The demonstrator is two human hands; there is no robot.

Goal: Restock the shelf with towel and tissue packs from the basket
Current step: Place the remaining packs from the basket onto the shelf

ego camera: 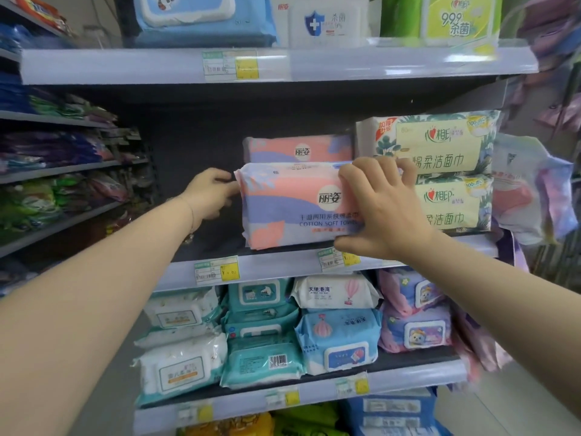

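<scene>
A pink, lilac and white cotton towel pack (292, 206) stands at the front of the middle shelf (276, 262). My left hand (210, 193) holds its left end with curled fingers. My right hand (382, 209) grips its right end, fingers over the top edge and thumb under the bottom corner. A second pack of the same kind (297, 149) stands directly behind it, further back on the shelf. The basket is out of view.
Two green and cream facial towel packs (440, 171) are stacked right of the held pack. The shelf's left part is dark and bare (195, 146). Wet-wipe packs (267, 335) fill the shelf below, more sit above (204, 20). Hanging packets (531, 190) crowd the right side.
</scene>
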